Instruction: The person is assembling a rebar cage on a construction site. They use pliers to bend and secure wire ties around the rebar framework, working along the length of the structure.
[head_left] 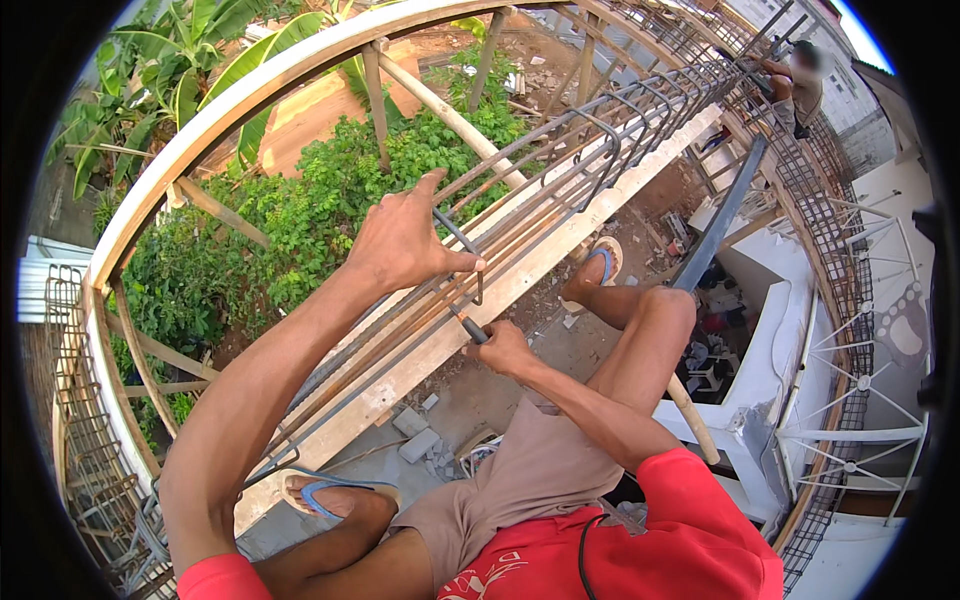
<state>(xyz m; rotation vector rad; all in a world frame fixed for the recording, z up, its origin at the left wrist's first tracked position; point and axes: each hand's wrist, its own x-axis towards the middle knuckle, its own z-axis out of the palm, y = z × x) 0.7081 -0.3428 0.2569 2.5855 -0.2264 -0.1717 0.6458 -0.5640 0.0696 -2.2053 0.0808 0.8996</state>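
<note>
A long cage of reinforcing bars (410,318) lies along a wooden plank, running from lower left to upper right. My left hand (398,238) spans a bent steel stirrup (458,234) around the bars, thumb at its near corner and fingers at its far side. Below it, my right hand (503,350) is closed round the dark handle of a rebar tying hook (470,326). The hook's thin metal end reaches in among the bars beside the stirrup; its very tip is hard to make out. More stirrups (600,135) sit bunched farther up the cage.
My sandalled feet rest on the pale plank (560,245), raised above ground with rubble (420,440). A curved timber form (200,110) borders green plants (330,190). A dark beam (722,215) stands right of my knee. Another person (798,85) sits at the far right.
</note>
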